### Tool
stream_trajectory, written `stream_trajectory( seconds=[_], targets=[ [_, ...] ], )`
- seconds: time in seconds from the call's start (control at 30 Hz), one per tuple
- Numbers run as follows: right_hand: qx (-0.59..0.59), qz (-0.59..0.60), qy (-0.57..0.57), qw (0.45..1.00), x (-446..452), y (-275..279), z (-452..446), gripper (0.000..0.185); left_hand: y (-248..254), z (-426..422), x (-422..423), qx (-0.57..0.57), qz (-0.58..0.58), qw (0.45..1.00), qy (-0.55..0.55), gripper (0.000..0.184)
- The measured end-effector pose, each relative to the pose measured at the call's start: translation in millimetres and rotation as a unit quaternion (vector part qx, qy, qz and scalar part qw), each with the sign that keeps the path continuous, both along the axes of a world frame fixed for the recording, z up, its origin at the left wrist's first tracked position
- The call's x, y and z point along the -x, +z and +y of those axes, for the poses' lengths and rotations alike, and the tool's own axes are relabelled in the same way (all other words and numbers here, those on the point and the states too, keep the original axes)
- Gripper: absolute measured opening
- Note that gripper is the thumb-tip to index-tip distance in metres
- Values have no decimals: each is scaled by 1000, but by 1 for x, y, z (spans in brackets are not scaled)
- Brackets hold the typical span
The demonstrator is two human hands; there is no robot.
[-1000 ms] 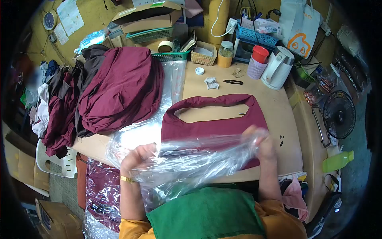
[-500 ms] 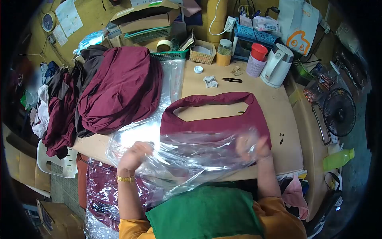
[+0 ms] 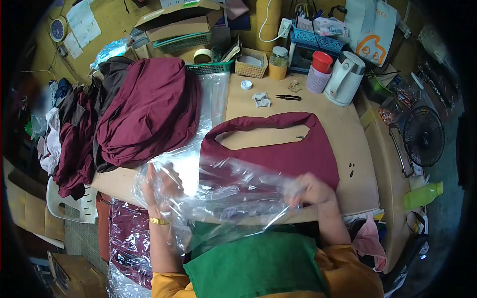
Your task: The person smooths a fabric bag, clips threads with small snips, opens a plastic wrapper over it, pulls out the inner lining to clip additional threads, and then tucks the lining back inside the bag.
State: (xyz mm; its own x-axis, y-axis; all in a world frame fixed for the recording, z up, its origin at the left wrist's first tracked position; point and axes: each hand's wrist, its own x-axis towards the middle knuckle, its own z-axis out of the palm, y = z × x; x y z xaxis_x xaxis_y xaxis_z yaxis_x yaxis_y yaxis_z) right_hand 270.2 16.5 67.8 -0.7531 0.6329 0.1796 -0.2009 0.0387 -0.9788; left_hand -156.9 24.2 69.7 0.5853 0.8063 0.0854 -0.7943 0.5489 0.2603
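A clear plastic bag (image 3: pixel 238 191) stretches between my hands above the front of the table, partly covering a maroon cloth shoulder bag (image 3: pixel 268 159). The shoulder bag lies flat, its wide strap looped toward the back. My left hand (image 3: pixel 166 181) is inside or behind the plastic, fingers apart, a gold watch at its wrist. At the other end, my right hand (image 3: pixel 315 188) pinches the plastic's edge near the shoulder bag's lower right corner; its fingertips are slightly blurred.
A big heap of maroon cloth (image 3: pixel 149 109) lies on the left of the table over plastic sheeting. Small black thread snips (image 3: pixel 288 97) rest behind the shoulder bag. A white kettle (image 3: pixel 345 79) and a red-lidded cup (image 3: pixel 320 72) stand at the back right. Plastic-wrapped maroon goods (image 3: pixel 129 233) are at lower left.
My left hand has slipped under the plastic and spread its fingers. The right hand has shifted a little down and left, pulling the plastic edge back off the shoulder bag's right side.
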Motion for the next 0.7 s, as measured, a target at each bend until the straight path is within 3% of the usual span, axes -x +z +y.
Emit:
stream_trajectory(
  seconds=[0.03, 0.07, 0.1, 0.13, 0.17, 0.2, 0.23, 0.27, 0.3, 0.33, 0.37, 0.4, 0.43, 0.47, 0.5, 0.53, 0.57, 0.6, 0.63, 0.67, 0.7],
  targets=[
    [-9, 183, -131, 974, 6, -2, 0, 10, 8, -8, -7, -134, 294, 946, 38, 20],
    [194, 245, -342, 886, 12, 1, -4, 37, 16, -17, -15, -246, 559, 791, 30, 23],
    [234, 354, -253, 869, 2, -10, 3, 36, 18, -9, -22, -328, 601, 724, -82, 29],
    [282, 444, -156, 836, -5, -16, 11, 37, 7, -7, -18, -286, 624, 727, -36, 23],
    [319, 410, -165, 838, -7, -21, 13, 38, -5, -5, -10, -243, 644, 725, 8, 17],
    [220, 210, -154, 940, -9, -21, 12, 37, -8, -4, -3, -149, 524, 826, 146, 13],
    [106, -4, -134, 985, -5, -8, 11, 37, -8, -2, 2, -48, 375, 883, 278, 12],
    [-27, -216, 14, 976, -4, 13, 4, 29, -7, 0, 6, -11, 290, 910, 295, 13],
    [-26, -216, 14, 976, -7, 10, 3, 29, -5, 1, 8, 27, 203, 928, 310, 14],
    [-56, -134, 15, 989, -14, 3, 3, 29, -3, 1, 8, -45, 121, 975, 180, 16],
    [-85, -52, 17, 995, -16, -7, 2, 30, -1, -9, 6, -92, 201, 965, 140, 19],
    [0, 220, -158, 963, -11, -29, -1, 43, 3, -19, 3, -147, 277, 944, 99, 21],
    [97, 331, -154, 926, -18, -41, 4, 50, 9, -18, 3, -255, 443, 859, 17, 22],
    [180, 442, -148, 866, -24, -52, 9, 56, 15, -16, 3, -384, 568, 725, -64, 25],
    [243, 501, -61, 828, -17, -29, 11, 58, 2, -12, 12, -385, 568, 725, -65, 25],
    [237, 373, -52, 896, -21, -32, 9, 53, -13, -9, 18, -295, 578, 758, 63, 23],
    [149, 113, -41, 981, -28, -28, 10, 44, -25, -8, 24, -198, 575, 771, 191, 20],
    [2, -138, 24, 990, -28, -12, 10, 39, 1, -9, 6, -30, 398, 873, 280, 18],
    [1, -138, 26, 990, -21, -6, 8, 39, 16, -8, 1, 1, 298, 913, 279, 18],
    [-11, -103, 42, 994, -16, -4, 6, 34, 6, 1, 6, -74, 121, 982, 127, 18],
    [-21, -69, 56, 996, -14, -4, 2, 30, -19, 2, 23, -147, 181, 968, 92, 21]
  ],
)
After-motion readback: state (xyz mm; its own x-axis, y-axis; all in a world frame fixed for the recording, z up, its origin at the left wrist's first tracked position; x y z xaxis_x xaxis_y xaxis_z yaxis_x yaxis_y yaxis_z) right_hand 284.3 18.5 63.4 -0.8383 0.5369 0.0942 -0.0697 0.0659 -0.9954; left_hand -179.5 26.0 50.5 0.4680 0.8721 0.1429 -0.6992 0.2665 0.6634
